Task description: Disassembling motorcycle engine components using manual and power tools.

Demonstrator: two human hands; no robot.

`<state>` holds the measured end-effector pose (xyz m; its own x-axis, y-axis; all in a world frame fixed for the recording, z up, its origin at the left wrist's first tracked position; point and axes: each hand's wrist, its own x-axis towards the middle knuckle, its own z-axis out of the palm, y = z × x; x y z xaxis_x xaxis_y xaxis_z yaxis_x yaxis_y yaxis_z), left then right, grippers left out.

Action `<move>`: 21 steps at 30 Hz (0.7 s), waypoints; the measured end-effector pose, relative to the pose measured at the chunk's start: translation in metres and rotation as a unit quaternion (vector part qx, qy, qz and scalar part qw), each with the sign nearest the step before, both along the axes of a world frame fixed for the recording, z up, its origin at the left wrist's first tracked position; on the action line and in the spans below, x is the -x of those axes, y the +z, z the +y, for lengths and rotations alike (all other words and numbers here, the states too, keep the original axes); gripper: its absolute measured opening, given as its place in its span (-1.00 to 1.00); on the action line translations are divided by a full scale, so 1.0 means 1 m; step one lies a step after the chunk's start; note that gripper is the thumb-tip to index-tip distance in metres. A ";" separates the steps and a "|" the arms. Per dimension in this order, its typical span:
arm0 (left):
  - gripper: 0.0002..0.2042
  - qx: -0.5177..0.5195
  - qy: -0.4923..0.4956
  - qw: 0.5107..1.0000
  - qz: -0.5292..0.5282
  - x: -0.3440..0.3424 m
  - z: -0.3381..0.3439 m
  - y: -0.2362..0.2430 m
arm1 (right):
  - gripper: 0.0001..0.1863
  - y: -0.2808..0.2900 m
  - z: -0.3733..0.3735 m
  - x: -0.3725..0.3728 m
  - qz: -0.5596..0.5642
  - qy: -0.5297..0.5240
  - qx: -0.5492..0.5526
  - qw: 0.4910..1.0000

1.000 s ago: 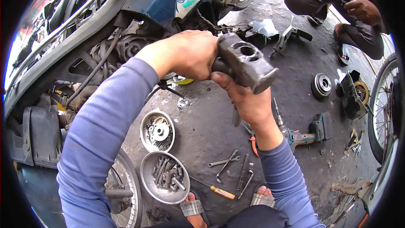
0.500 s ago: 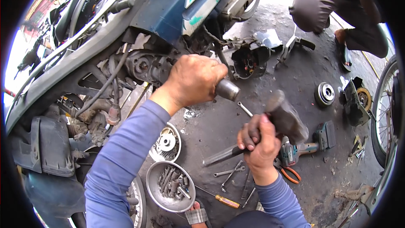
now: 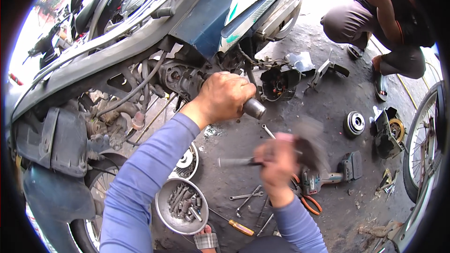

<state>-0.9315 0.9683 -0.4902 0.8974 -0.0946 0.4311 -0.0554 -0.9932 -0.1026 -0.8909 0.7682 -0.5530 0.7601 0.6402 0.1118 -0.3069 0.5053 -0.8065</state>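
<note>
My left hand (image 3: 225,96) is closed round a thick metal cylinder (image 3: 254,108). Its blunt end sticks out to the right, and its other end points at the dark mechanical part (image 3: 180,78) of a motorcycle; their contact is hidden by the hand. Smeared by motion, my right hand (image 3: 275,161) is wrapped round the handle of a hammer (image 3: 309,152). The heavy blurred head is to the right of the fist and the handle's end (image 3: 234,162) sticks out to the left. A gap separates the hammer head from the cylinder.
Below lie a bowl of sockets (image 3: 161,206), a screwdriver (image 3: 241,227), wrenches (image 3: 247,197), orange-handled pliers (image 3: 311,204) and a cordless power tool (image 3: 328,178). A round metal part (image 3: 355,124) and an opened housing (image 3: 389,131) sit right. Another person (image 3: 349,23) crouches at upper right.
The right hand and hammer have shifted slightly left and are now blurred. My left hand keeps its grip on the cylinder. The view has shifted, and the other person's forearm now shows.
</note>
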 end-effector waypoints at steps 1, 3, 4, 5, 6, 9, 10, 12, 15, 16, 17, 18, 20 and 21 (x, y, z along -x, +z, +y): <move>-0.82 -0.003 0.002 1.000 0.001 0.000 -0.001 -0.001 | -0.73 -0.004 0.000 0.007 -0.022 0.061 0.099 0.993; -0.81 -0.022 -0.001 0.999 -0.031 0.000 -0.003 -0.004 | -0.79 -0.008 -0.007 0.015 0.007 0.142 0.212 0.967; -0.85 -0.018 0.000 0.998 -0.062 0.001 -0.004 -0.006 | -0.78 -0.008 -0.010 0.015 0.083 0.140 0.156 0.974; -0.85 -0.019 0.000 0.998 -0.061 0.001 -0.005 -0.008 | -0.78 -0.008 -0.014 0.014 0.163 0.134 0.148 0.966; -0.87 -0.024 0.013 0.998 -0.061 0.001 -0.007 -0.009 | -0.78 -0.006 -0.012 0.007 0.136 0.111 0.070 0.982; -0.88 -0.027 0.031 0.996 -0.074 0.003 -0.012 -0.005 | -0.75 0.003 0.013 -0.021 0.119 0.091 0.048 0.988; -0.87 -0.023 0.037 0.997 -0.071 0.002 -0.015 -0.001 | -0.76 0.006 0.023 -0.030 0.120 0.105 0.061 0.985; -0.86 -0.024 0.042 0.996 -0.071 -0.002 -0.018 0.013 | -0.76 0.007 0.037 -0.037 0.118 0.131 0.064 0.982; -0.76 0.047 0.097 0.968 0.228 -0.017 -0.024 0.040 | -0.77 0.008 0.045 -0.039 0.114 0.121 0.022 0.986; -0.77 0.033 0.119 0.940 0.320 -0.026 -0.026 0.045 | -0.76 0.007 0.044 -0.039 0.097 0.126 0.029 0.987; -0.77 0.020 0.153 0.891 0.428 -0.034 -0.028 0.050 | -0.76 0.005 0.040 -0.038 0.073 0.137 0.024 0.988; -0.80 0.029 0.129 0.887 0.443 -0.036 -0.029 0.055 | -0.78 0.002 0.036 -0.037 0.068 0.129 0.033 0.989; -0.79 0.014 0.123 0.893 0.432 -0.035 -0.031 0.058 | -0.78 -0.008 0.031 -0.037 0.081 0.099 0.058 0.990; -0.77 0.004 0.113 0.898 0.425 -0.033 -0.031 0.057 | -0.77 -0.014 0.030 -0.036 0.077 0.090 0.037 0.992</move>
